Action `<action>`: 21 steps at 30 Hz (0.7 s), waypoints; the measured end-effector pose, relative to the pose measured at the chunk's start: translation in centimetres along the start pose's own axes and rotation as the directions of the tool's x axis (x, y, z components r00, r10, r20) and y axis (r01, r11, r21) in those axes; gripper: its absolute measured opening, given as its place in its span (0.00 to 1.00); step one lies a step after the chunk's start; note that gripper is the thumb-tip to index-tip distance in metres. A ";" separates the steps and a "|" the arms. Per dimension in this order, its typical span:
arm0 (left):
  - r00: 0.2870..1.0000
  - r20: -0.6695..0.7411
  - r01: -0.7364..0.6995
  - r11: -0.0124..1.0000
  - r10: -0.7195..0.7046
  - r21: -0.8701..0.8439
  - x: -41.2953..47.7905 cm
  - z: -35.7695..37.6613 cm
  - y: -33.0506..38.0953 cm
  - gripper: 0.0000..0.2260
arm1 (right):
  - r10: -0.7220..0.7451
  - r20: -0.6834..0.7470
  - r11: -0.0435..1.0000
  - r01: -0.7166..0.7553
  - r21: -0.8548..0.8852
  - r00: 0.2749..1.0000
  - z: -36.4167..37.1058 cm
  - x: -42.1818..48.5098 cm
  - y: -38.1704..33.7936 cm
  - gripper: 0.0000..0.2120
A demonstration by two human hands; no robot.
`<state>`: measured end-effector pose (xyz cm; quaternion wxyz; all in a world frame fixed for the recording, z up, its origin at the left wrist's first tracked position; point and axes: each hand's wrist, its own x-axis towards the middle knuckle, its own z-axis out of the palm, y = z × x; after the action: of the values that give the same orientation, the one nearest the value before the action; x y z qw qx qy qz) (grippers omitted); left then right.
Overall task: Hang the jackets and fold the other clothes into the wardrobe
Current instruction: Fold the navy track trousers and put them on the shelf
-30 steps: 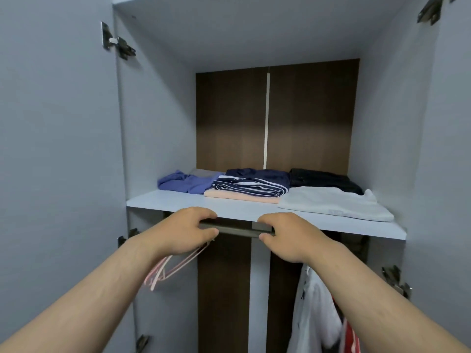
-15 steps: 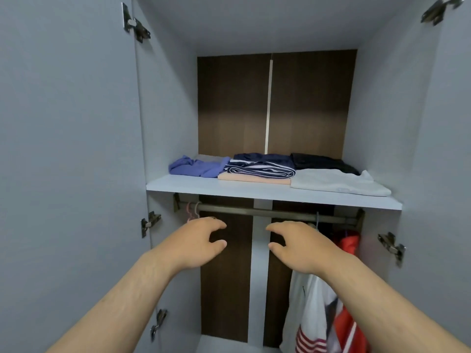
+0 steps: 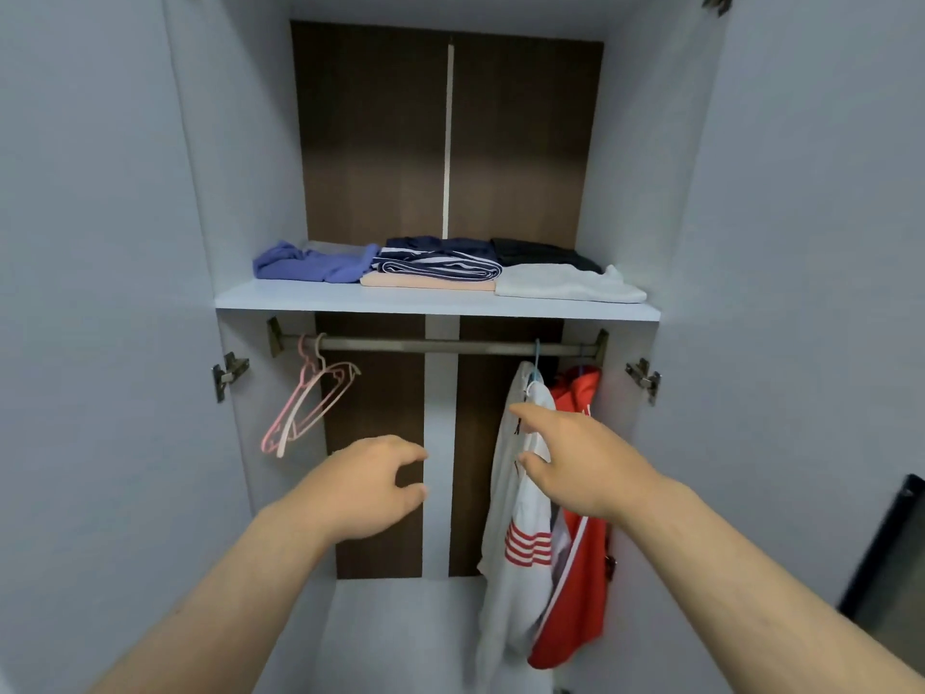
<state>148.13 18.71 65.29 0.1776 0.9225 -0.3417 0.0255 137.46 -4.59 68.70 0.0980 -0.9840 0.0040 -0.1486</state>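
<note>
The wardrobe stands open in front of me. On its shelf [image 3: 435, 305] lie several folded clothes: a purple one [image 3: 310, 265], a navy striped one [image 3: 440, 265] on a peach one, a black one [image 3: 540, 252] and a white one [image 3: 565, 285]. Below runs a metal rail [image 3: 450, 347]. A white jacket with red stripes [image 3: 515, 543] and a red jacket [image 3: 575, 593] hang at its right end. Pink empty hangers [image 3: 305, 403] dangle at the left. My left hand [image 3: 373, 485] hovers with loosely curled fingers, holding nothing. My right hand [image 3: 580, 465] is open in front of the white jacket.
Both white doors [image 3: 100, 293] stand swung outward, with metal hinges [image 3: 227, 373] on each side. The wardrobe floor [image 3: 400, 633] lies below the jackets. A dark object [image 3: 886, 568] sits at the right edge.
Both hands have let go of the rail and dropped lower. My view has pulled back and tilted down, bringing the hangers, both jackets and the wardrobe floor into sight.
</note>
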 end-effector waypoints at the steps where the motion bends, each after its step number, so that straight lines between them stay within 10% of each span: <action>1: 1.000 0.005 -0.014 1.000 0.014 -0.006 -0.3 0.3 1.0 0.23 | 0.001 -0.010 1.000 -0.001 -0.008 1.000 -0.2 -0.9 0.2 0.27; 10: 0.998 0.012 -0.062 0.995 0.063 -0.083 -1.8 4.1 13.2 0.22 | 0.019 -0.395 0.983 -0.089 -0.159 0.919 -7.3 -12.5 7.8 0.24; 16: 0.993 0.048 -0.100 0.990 0.105 -0.096 -2.0 7.3 20.5 0.23 | -0.001 -0.739 0.981 -0.142 -0.130 0.673 -10.5 -18.4 13.7 0.23; 21: 0.997 0.038 -0.070 0.997 0.071 -0.027 -2.5 7.5 22.6 0.22 | 0.557 -0.352 0.793 -0.357 0.493 0.752 -12.4 -18.7 15.7 0.35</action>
<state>131.19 1.72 64.86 0.1817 0.9079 -0.3775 0.0096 116.29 -21.66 71.83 0.3245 -0.8416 0.2439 -0.3563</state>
